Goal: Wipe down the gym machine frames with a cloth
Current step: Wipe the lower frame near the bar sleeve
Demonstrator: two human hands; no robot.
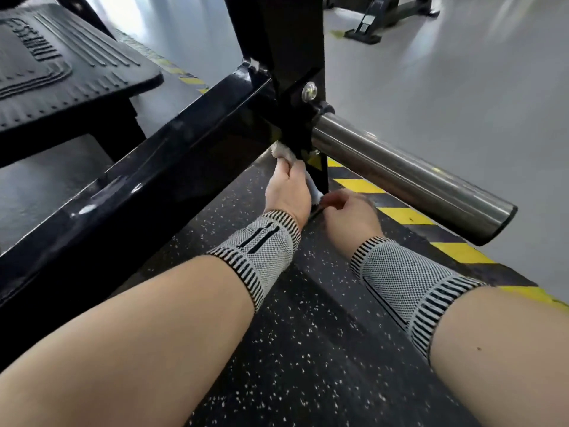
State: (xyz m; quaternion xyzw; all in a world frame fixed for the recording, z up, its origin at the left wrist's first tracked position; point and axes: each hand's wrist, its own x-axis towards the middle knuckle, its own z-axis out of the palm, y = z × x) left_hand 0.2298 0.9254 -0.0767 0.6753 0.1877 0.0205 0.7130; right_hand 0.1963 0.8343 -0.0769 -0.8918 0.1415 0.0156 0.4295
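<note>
**Kid:** What are you doing down there?

**Me:** I am wiping the black frame [172,149] of the gym machine. I am crouching over the speckled floor [308,349], and both my arms are reaching to the far middle.

**Kid:** Where is the cloth?

**Me:** The white cloth [284,154] is sitting right under the spot where the long bar is meeting the upright post [292,50]. It is touching the black metal there, just left of the shiny steel peg [409,177].

**Kid:** Who is holding it?

**Me:** My left hand [288,194] is. My fingers are curling round the cloth and squeezing it into a lump. A bit of it is poking out near my wrist too.

**Kid:** And the other hand?

**Me:** My right hand [351,212] is just beside it, low by the thin black plate [321,174]. Those fingers are curling in, but I cannot tell if they are pinching the cloth end or something small.

**Kid:** Is the cloth hard to hold?

**Me:** I am guessing no. It is looking soft and light, so it is squishing into corners. I am thinking it is best to bunch it in my palm. The frame is looking stiff and heavy, so it is staying put while I am rubbing.
</note>
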